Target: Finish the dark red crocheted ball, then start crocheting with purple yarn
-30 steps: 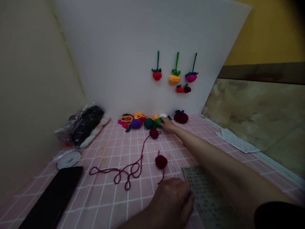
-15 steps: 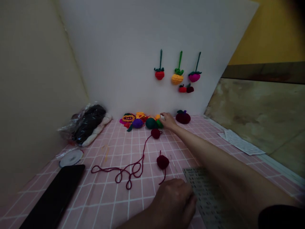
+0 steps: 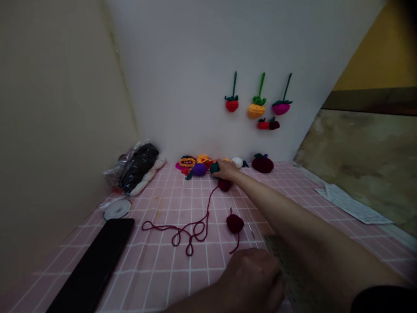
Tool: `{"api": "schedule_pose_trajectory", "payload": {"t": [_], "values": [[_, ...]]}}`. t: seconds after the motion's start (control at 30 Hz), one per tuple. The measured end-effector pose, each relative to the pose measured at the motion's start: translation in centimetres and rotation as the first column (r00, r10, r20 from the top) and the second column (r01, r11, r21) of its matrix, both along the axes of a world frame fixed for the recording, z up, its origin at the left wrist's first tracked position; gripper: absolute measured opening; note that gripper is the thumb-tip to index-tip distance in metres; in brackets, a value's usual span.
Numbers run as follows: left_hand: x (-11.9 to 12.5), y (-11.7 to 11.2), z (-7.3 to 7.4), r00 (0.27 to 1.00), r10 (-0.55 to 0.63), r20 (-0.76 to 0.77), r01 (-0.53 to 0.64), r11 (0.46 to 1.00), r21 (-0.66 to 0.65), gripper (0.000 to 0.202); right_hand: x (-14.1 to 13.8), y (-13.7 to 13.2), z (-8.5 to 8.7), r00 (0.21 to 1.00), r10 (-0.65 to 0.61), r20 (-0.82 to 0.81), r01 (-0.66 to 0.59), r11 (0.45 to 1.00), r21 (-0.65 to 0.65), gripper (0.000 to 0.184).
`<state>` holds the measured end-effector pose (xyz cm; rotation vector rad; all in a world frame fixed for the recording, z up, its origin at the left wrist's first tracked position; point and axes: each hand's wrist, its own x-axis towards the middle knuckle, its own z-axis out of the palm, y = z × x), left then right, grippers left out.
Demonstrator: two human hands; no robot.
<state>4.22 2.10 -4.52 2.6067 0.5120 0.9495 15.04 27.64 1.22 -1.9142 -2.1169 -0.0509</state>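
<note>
Reaching to the back of the table, my right hand has its thumb and fingers around a dark green yarn ball. Just in front of that hand is a dark red yarn ball, partly covered by it, with a loose strand looping across the cloth. My left hand is closed low at the front; whatever its fingers hold is hidden. Beyond its knuckles a thin metal crochet hook shows, its near end out of sight. A small dark red crocheted piece with yarn tails lies left of the hook.
Along the wall sit a purple yarn ball, a white ball and a dark red crocheted fruit. Crocheted fruits hang above. At left are bagged yarn, a white disc and a black phone-like slab.
My right hand has shifted left from beside the white ball onto the dark green yarn ball. My left hand stays closed near the hook. The view has turned slightly left.
</note>
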Motion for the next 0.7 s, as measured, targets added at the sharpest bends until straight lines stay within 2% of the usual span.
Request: {"api": "schedule_pose_trajectory", "payload": {"t": [0.1,0.23,0.37,0.47,0.6,0.7], "values": [[-0.1,0.0,0.3,1.0,-0.013,0.002,0.013,1.0,0.025,0.01,0.1,-0.3,0.2,0.999,-0.003,-0.054,0.003,1.0,0.002,0.032],[-0.2,0.0,0.4,1.0,-0.013,-0.008,0.014,0.998,0.055,0.011,0.4,-1.3,0.8,0.978,0.033,-0.204,-0.019,0.997,0.07,0.034],[-0.2,-0.2,0.4,0.999,-0.003,-0.048,0.006,0.998,0.057,0.012,0.7,-2.6,2.4,0.899,0.107,-0.424,-0.063,0.991,0.117,0.034],[-0.3,-0.3,0.8,0.999,0.001,-0.038,0.0,1.0,0.028,0.013,1.0,-3.8,3.7,0.771,0.121,-0.625,-0.063,0.991,0.115,0.034],[-0.4,-0.4,1.4,0.999,0.0,-0.04,0.001,1.0,0.016,0.014,1.4,-6.5,5.4,0.502,0.118,-0.857,-0.117,0.991,0.068,0.035],[-0.4,-0.5,1.5,0.999,-0.006,-0.036,0.006,1.0,0.023,0.015,1.9,-9.7,6.7,0.307,0.104,-0.946,-0.17,0.984,0.053,0.037]]}}
